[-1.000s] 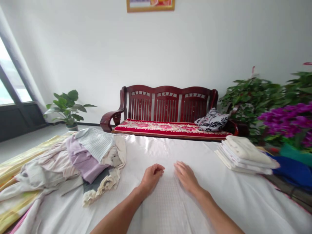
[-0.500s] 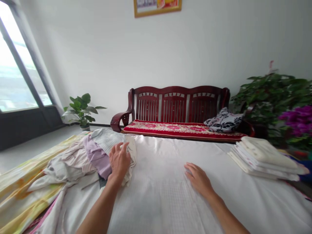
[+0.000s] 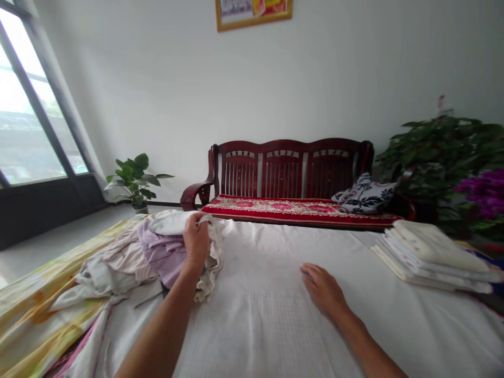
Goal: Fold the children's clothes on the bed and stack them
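Observation:
At the pile of loose clothes on the left, my left hand (image 3: 197,239) pinches the edge of a pale grey garment (image 3: 169,223) on top. Under and beside it lie a crumpled lilac garment (image 3: 161,252) and a cream garment with a ruffled edge (image 3: 214,262), partly hidden by my wrist. My right hand (image 3: 323,289) rests palm down on the white cloth (image 3: 255,283) over the table, fingers extended, holding nothing.
A stack of folded white and cream cloths (image 3: 433,254) sits at the right. Yellow patterned fabric (image 3: 35,310) drapes over the left side. Beyond the table stand a dark red wooden bench (image 3: 281,173) with a patterned cushion (image 3: 366,194) and a potted plant (image 3: 136,181).
My left hand has gone from open above the pile to closed on the pale grey garment, whose edge has lifted and bunched. My right hand has hardly moved.

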The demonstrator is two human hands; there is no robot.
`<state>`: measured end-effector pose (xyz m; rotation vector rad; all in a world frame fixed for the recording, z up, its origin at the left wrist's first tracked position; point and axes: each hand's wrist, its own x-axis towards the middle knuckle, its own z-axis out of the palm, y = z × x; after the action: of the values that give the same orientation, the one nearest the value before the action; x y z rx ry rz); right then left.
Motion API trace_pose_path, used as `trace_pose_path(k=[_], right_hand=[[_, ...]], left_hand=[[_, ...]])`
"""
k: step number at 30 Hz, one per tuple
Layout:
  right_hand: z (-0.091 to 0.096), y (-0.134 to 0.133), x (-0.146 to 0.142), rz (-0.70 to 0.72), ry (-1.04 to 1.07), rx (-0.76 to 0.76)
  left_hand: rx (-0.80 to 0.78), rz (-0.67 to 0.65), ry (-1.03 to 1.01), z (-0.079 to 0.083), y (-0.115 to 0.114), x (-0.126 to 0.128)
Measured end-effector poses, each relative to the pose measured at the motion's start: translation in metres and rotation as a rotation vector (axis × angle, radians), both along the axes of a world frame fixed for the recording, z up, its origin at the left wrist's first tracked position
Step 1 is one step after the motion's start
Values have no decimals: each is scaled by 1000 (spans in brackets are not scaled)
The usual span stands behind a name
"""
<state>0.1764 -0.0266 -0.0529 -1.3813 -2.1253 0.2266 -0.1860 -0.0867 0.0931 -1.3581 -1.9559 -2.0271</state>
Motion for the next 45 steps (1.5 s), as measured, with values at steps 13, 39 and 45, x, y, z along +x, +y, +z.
trace_pose_path(k=[13,39,45], right_hand=[[8,-5,1,107,81,-51],[47,-34,-33,15,1206,-387],[105,-37,31,-29,1643,-253]], left_hand=[[-465,-530,482,-52,-26,82],[-46,-887,-442,-1,33,41],[33,-976,-397,23,7,43]])
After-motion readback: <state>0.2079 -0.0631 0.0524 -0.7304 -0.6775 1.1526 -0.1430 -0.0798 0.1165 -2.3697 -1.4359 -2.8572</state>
